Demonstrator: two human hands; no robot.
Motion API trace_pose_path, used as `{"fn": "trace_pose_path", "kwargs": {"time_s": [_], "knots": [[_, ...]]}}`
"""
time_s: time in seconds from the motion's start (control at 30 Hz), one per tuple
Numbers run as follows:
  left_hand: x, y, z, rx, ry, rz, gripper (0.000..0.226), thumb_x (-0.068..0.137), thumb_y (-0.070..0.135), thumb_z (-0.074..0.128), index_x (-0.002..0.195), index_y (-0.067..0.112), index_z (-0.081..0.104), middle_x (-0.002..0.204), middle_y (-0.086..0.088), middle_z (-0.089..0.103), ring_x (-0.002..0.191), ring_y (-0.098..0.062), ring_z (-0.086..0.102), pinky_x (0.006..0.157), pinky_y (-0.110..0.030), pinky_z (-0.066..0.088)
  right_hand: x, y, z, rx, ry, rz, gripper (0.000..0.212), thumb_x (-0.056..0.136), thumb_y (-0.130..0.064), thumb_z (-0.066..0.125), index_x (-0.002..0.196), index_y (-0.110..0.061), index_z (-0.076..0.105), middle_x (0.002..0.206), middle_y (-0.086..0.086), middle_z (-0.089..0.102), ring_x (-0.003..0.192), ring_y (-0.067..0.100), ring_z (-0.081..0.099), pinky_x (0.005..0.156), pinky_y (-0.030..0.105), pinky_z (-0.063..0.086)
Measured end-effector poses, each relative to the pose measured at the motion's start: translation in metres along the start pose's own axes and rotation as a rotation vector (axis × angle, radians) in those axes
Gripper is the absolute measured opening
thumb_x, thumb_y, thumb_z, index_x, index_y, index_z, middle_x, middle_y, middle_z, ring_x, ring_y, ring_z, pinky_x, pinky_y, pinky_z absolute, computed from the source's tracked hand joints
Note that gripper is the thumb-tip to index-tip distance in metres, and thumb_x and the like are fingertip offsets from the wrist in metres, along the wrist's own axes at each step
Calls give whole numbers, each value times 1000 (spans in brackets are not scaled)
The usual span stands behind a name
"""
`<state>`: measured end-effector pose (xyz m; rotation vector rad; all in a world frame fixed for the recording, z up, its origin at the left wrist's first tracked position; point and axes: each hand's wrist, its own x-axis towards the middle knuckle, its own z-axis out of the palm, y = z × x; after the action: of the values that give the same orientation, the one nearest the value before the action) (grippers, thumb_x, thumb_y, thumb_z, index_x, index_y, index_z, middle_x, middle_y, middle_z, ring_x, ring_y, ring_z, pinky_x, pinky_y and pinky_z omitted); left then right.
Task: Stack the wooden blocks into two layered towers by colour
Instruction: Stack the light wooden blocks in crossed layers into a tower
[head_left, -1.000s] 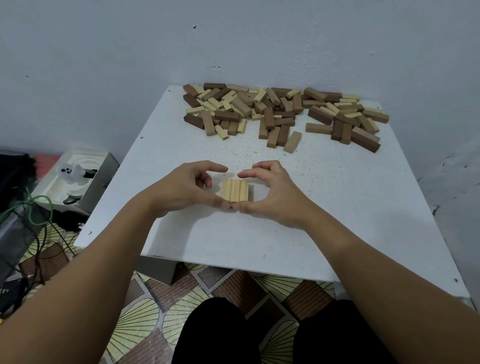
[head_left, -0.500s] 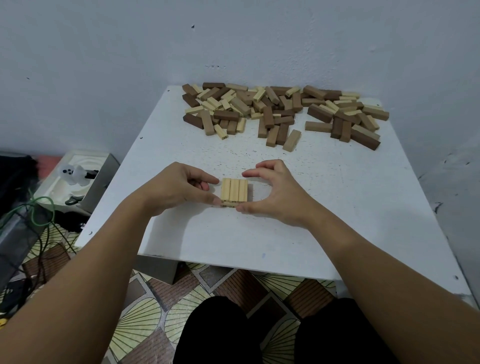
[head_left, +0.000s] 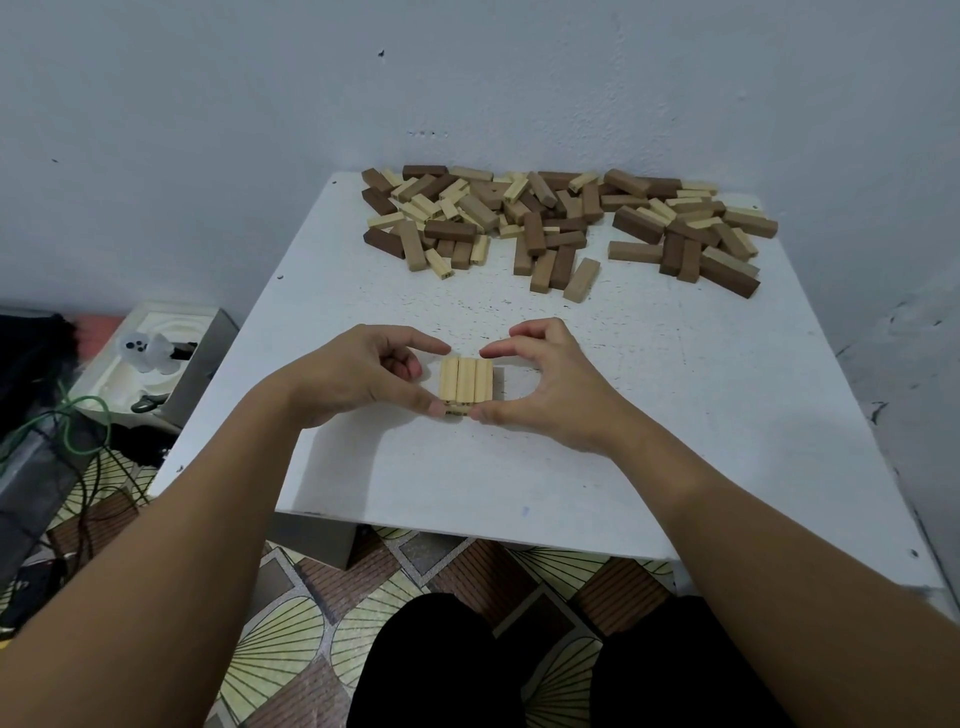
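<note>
We note a small stack of light blocks (head_left: 466, 385), three side by side on top of a lower layer, standing on the white table (head_left: 675, 415) nearer its front edge than its back. Our left hand (head_left: 353, 382) and right hand (head_left: 545, 387) flank it, thumb tips touching its near corners, forefingers curved over the far side without clear contact. Along the back edge lies the loose pile of light and brown blocks (head_left: 561, 223).

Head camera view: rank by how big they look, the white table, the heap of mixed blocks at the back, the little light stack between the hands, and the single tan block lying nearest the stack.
1. white table
2. heap of mixed blocks
3. light stack
4. single tan block
</note>
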<state>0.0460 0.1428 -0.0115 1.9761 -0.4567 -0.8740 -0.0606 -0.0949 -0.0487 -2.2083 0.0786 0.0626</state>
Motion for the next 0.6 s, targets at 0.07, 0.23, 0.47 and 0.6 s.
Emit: {"fn": "trace_pose_path", "kwargs": {"time_s": [0.07, 0.23, 0.47, 0.6], "knots": [[1, 1, 1, 20, 9, 11, 64, 58, 21, 97, 118, 30, 78, 90, 0, 58, 83, -13, 52, 77, -26, 44, 0, 0, 0, 4, -2, -2, 66, 69, -51, 93, 128, -41, 65, 135, -15, 34, 133, 1, 31, 104, 24, 30], [0, 2, 2, 38, 20, 18, 55, 62, 20, 96, 114, 30, 80, 89, 0, 58, 84, -15, 51, 78, -29, 42, 1, 1, 1, 7, 4, -5, 62, 68, -51, 93, 124, -42, 67, 134, -16, 34, 133, 1, 31, 104, 25, 31], [1, 2, 3, 33, 11, 15, 61, 54, 26, 96, 113, 31, 80, 86, 2, 59, 83, -14, 52, 83, -32, 43, 1, 0, 2, 9, 10, -3, 60, 68, -50, 93, 122, -41, 68, 134, -15, 35, 133, 1, 31, 103, 23, 30], [0, 3, 2, 38, 4, 15, 60, 57, 24, 96, 114, 31, 80, 88, 1, 58, 83, -14, 51, 83, -32, 42, 0, -2, 1, 12, 3, 6, 61, 68, -51, 93, 123, -41, 68, 134, -15, 34, 133, 1, 31, 103, 24, 30]]}}
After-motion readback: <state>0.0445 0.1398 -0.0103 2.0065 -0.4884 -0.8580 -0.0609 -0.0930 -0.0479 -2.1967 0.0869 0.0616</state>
